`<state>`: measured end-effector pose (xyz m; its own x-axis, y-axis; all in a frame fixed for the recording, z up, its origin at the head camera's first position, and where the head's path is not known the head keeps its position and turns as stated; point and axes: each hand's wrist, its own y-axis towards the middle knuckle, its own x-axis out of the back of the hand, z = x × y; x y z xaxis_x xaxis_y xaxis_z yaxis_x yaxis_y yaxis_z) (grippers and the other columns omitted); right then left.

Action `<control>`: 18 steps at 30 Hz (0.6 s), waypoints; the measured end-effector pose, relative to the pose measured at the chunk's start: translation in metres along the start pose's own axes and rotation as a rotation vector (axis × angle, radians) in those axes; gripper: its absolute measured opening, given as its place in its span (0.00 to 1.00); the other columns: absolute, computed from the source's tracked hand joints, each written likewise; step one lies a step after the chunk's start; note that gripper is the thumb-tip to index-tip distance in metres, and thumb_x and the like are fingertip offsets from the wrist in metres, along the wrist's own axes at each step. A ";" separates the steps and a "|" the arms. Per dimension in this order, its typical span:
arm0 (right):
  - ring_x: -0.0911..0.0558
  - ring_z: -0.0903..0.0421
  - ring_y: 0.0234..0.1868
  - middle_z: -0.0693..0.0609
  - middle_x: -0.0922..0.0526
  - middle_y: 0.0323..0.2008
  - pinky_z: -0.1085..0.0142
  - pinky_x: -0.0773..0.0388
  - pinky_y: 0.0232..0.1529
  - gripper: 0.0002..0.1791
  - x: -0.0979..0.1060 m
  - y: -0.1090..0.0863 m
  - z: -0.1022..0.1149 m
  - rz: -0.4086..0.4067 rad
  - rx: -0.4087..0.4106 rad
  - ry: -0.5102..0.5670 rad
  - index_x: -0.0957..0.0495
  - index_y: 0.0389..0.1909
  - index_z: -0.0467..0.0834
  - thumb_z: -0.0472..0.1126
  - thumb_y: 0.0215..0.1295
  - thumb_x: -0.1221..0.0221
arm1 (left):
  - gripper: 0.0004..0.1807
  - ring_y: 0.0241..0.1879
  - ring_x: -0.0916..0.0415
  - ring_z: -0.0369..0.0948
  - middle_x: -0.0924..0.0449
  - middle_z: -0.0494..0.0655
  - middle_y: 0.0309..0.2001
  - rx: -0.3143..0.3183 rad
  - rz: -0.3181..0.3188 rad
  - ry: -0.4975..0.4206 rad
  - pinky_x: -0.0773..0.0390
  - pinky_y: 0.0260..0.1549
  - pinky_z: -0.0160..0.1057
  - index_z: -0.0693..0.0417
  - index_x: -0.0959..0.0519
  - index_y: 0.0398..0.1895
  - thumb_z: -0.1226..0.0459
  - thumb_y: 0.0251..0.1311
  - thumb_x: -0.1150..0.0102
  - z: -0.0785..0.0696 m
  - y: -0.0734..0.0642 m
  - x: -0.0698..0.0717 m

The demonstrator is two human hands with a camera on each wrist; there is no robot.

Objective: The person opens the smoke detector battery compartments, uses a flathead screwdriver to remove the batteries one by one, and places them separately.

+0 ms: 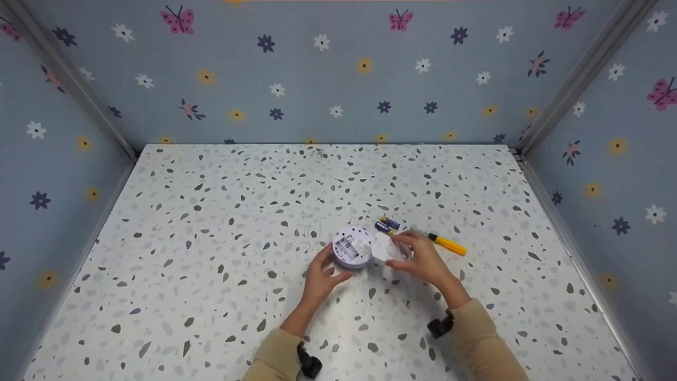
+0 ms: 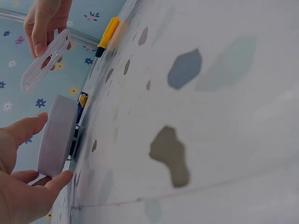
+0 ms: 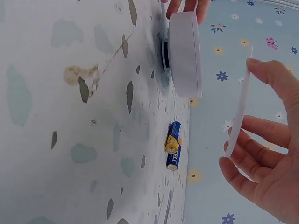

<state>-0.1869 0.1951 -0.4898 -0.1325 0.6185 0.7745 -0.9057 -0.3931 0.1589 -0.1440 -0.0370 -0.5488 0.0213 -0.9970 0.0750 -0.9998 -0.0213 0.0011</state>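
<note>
A round white smoke alarm (image 1: 353, 247) lies on the table with its back up, and its battery compartment shows no cells inside. My left hand (image 1: 319, 278) holds it by the left side, fingertips low on its wall and thumb by the near edge (image 2: 58, 135). Just to the right, my right hand (image 1: 421, 257) pinches a thin white round mounting plate (image 1: 386, 248) by its edge. That plate (image 3: 239, 105) is raised and tilted, apart from the alarm in the right wrist view. Slots and openings in the plate (image 2: 44, 65) show in the left wrist view.
Two blue and yellow batteries (image 1: 387, 225) lie side by side behind the right hand. A screwdriver with a yellow handle (image 1: 449, 245) lies to the right, its shaft partly behind the hand. Flowered panels (image 1: 338, 74) enclose the speckled table (image 1: 211, 264) at the back and sides.
</note>
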 end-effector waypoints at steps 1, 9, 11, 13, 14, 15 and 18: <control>0.28 0.51 0.42 0.46 0.26 0.43 0.59 0.28 0.42 0.30 -0.001 0.001 0.000 0.004 -0.003 -0.004 0.24 0.47 0.39 0.47 0.41 0.31 | 0.46 0.56 0.39 0.56 0.40 0.65 0.58 -0.005 0.006 0.002 0.31 0.50 0.45 0.69 0.44 0.62 0.71 0.37 0.31 0.000 0.001 0.001; 0.29 0.49 0.47 0.45 0.27 0.47 0.55 0.32 0.50 0.32 -0.006 0.013 0.005 0.068 -0.043 -0.005 0.25 0.49 0.40 0.51 0.42 0.32 | 0.47 0.58 0.43 0.59 0.44 0.69 0.60 -0.018 0.063 -0.065 0.34 0.52 0.49 0.72 0.47 0.62 0.78 0.35 0.33 -0.011 0.007 0.004; 0.29 0.49 0.47 0.45 0.27 0.47 0.55 0.31 0.50 0.32 -0.008 0.016 0.006 0.071 -0.019 -0.004 0.25 0.49 0.39 0.50 0.42 0.32 | 0.48 0.58 0.43 0.58 0.44 0.67 0.60 -0.026 0.071 -0.064 0.33 0.52 0.45 0.71 0.47 0.63 0.76 0.34 0.32 -0.007 0.011 0.004; 0.29 0.49 0.46 0.44 0.27 0.46 0.56 0.31 0.50 0.31 -0.009 0.019 0.008 0.070 0.011 -0.005 0.25 0.49 0.39 0.49 0.42 0.32 | 0.50 0.59 0.43 0.55 0.44 0.64 0.61 -0.021 0.073 -0.057 0.32 0.52 0.41 0.68 0.47 0.64 0.74 0.33 0.31 0.002 0.016 0.003; 0.29 0.49 0.46 0.44 0.27 0.46 0.56 0.31 0.49 0.31 -0.010 0.020 0.008 0.071 0.025 -0.006 0.25 0.49 0.38 0.49 0.42 0.32 | 0.50 0.59 0.43 0.55 0.45 0.64 0.61 -0.019 0.078 -0.056 0.32 0.52 0.40 0.67 0.47 0.64 0.74 0.33 0.31 0.002 0.017 0.003; 0.29 0.49 0.46 0.44 0.27 0.46 0.56 0.31 0.49 0.31 -0.011 0.022 0.008 0.071 0.041 -0.007 0.25 0.49 0.38 0.48 0.42 0.32 | 0.50 0.59 0.43 0.55 0.45 0.63 0.62 -0.016 0.084 -0.053 0.32 0.52 0.40 0.67 0.47 0.64 0.74 0.33 0.31 0.002 0.018 0.004; 0.29 0.49 0.46 0.44 0.27 0.46 0.56 0.31 0.49 0.31 -0.014 0.025 0.009 0.086 0.064 -0.023 0.25 0.49 0.38 0.49 0.43 0.32 | 0.50 0.59 0.43 0.54 0.45 0.62 0.62 0.000 0.108 -0.069 0.32 0.51 0.39 0.65 0.48 0.65 0.75 0.34 0.31 0.002 0.021 0.004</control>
<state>-0.2043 0.1702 -0.4908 -0.1985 0.5656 0.8005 -0.8639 -0.4867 0.1296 -0.1652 -0.0421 -0.5509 -0.0870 -0.9962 0.0063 -0.9962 0.0870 -0.0037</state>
